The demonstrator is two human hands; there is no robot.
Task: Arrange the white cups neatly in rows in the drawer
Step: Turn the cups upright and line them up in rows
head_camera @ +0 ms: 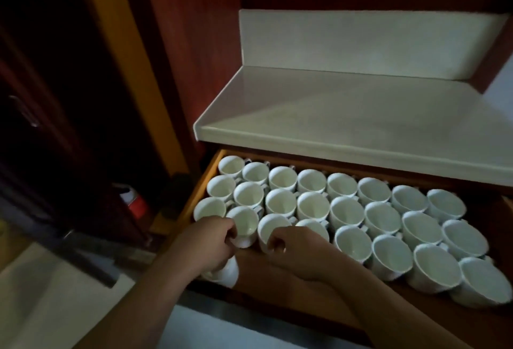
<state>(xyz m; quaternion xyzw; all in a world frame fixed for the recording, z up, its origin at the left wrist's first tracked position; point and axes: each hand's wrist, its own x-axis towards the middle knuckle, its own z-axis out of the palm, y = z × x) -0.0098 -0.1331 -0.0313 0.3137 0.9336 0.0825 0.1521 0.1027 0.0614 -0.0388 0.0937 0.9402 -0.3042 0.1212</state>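
An open wooden drawer (pixel 206 179) under a pale counter holds several white cups (pixel 345 212) standing in rows, mouths up. My left hand (pixel 206 240) grips the near rim of a white cup (pixel 244 222) in the front row at the left. My right hand (pixel 294 248) is closed on the rim of the neighbouring white cup (pixel 270 227). Another white cup (pixel 226 272) sits partly hidden under my left wrist at the drawer's near left corner.
A pale countertop (pixel 347 109) overhangs the back of the drawer. Dark wooden cabinets stand at the left, with a red and white object (pixel 136 204) on the floor beside the drawer. Bare drawer bottom (pixel 258 273) shows between my forearms.
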